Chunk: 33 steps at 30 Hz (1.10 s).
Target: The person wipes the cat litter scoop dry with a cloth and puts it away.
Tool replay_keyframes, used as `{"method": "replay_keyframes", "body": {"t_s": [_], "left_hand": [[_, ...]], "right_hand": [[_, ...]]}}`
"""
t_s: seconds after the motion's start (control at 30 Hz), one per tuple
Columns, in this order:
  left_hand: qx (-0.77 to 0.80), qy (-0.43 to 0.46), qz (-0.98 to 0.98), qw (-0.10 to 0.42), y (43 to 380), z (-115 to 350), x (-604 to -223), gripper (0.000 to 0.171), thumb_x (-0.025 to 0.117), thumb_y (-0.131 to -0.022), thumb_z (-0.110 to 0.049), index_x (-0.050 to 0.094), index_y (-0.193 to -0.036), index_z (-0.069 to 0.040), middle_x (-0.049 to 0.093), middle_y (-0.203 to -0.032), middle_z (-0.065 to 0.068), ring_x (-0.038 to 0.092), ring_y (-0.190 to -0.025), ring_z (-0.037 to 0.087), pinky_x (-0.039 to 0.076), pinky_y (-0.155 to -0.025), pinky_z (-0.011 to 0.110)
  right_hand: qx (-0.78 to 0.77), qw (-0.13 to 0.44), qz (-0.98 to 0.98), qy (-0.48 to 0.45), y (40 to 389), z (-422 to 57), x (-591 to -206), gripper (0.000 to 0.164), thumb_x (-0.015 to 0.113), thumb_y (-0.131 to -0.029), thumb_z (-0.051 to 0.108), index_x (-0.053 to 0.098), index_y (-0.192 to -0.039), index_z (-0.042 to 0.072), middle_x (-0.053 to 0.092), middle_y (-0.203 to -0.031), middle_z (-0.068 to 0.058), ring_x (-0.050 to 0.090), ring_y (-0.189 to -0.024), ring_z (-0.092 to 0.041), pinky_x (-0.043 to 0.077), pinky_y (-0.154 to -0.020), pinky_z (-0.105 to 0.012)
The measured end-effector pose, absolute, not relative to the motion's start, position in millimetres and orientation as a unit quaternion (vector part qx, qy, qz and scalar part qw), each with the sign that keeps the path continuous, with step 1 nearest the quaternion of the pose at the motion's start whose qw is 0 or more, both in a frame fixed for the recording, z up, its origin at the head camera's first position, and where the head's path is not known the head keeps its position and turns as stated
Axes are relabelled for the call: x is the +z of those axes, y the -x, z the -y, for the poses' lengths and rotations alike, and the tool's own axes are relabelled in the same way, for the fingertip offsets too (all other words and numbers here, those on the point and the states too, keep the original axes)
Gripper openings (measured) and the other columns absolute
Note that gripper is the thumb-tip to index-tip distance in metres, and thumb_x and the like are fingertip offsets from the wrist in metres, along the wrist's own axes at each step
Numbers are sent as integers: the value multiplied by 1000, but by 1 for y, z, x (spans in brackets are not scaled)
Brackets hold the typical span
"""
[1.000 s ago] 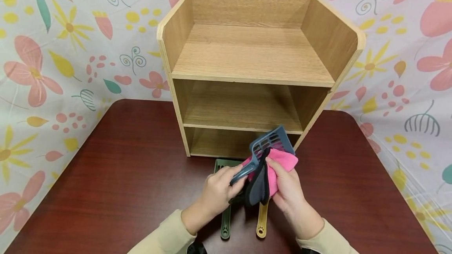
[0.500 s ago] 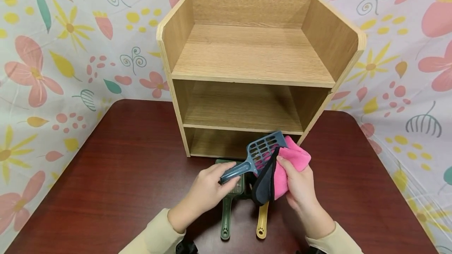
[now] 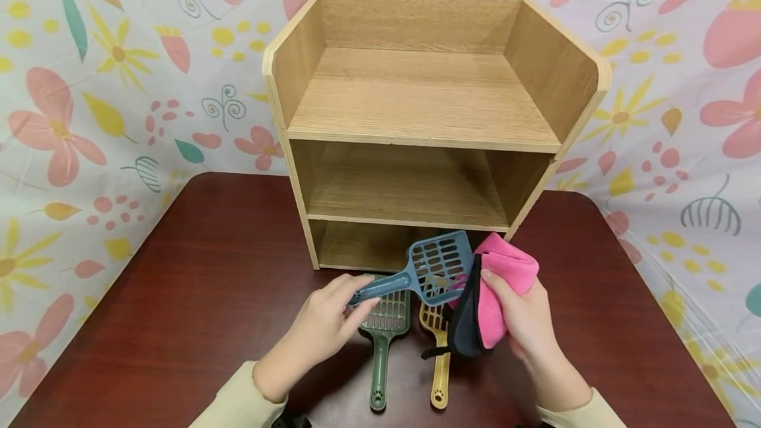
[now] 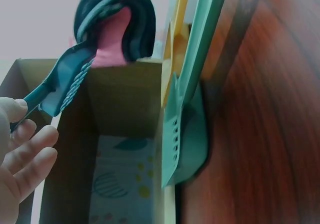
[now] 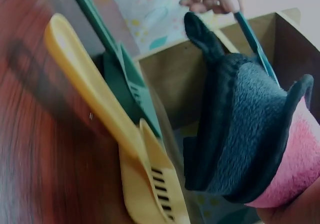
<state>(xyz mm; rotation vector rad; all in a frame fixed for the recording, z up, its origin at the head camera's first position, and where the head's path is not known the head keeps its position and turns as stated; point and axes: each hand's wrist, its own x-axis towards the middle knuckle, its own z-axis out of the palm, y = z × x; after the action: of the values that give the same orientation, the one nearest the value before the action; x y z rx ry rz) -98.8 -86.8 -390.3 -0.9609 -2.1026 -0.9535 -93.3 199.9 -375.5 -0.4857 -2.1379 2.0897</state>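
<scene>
A blue slotted litter scoop (image 3: 394, 284) is pinched at its handle end between the thumb and fingers of my left hand (image 3: 315, 322). Its slotted head points right, up against the cloth. My right hand (image 3: 530, 322) grips a folded cloth (image 3: 510, 271), pink on one side and dark grey on the other, with black edging and a small black loop. In the right wrist view the grey side of the cloth (image 5: 255, 119) covers part of the blue scoop. Below the hands lie a green litter scoop (image 3: 380, 362) and a yellow litter scoop (image 3: 440, 375), handles toward me.
A wooden shelf unit (image 3: 422, 144) stands behind the hands, with a walled top and two compartments below. It rests on a dark red-brown table (image 3: 196, 296). A flower-patterned sheet (image 3: 137, 84) hangs behind and at both sides.
My hands have drawn apart, the left one moving left with the blue scoop and the right one moving right with the cloth. More of the scoop's slotted head and of the two scoops below shows.
</scene>
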Motion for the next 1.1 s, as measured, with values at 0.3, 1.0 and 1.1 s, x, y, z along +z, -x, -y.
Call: {"method": "replay_keyframes", "body": {"t_s": [0.3, 1.0, 1.1], "left_hand": [[-420, 367, 776, 295, 101, 109, -380, 30, 57, -94, -28, 63, -108, -3, 65, -87, 5, 51, -62, 5, 43, -54, 9], [-499, 346, 759, 236, 103, 144, -309, 31, 69, -79, 6, 61, -109, 1, 66, -81, 8, 64, -65, 7, 51, -57, 17], [-502, 359, 745, 253, 106, 146, -299, 30, 68, -81, 5, 61, -109, 2, 65, -76, 7, 62, -64, 6, 50, -57, 16]], "right_hand": [[678, 67, 724, 109, 83, -228, -377, 27, 67, -88, 14, 53, -111, 15, 66, -90, 11, 66, -73, -7, 54, -67, -20], [525, 72, 844, 84, 83, -257, -383, 34, 69, -86, 23, 57, -116, 13, 63, -87, 25, 63, -75, -1, 52, -67, -17], [531, 81, 839, 83, 83, -258, -384, 29, 70, -85, 19, 60, -112, 19, 64, -86, 25, 62, -74, 0, 51, -66, -15]]}}
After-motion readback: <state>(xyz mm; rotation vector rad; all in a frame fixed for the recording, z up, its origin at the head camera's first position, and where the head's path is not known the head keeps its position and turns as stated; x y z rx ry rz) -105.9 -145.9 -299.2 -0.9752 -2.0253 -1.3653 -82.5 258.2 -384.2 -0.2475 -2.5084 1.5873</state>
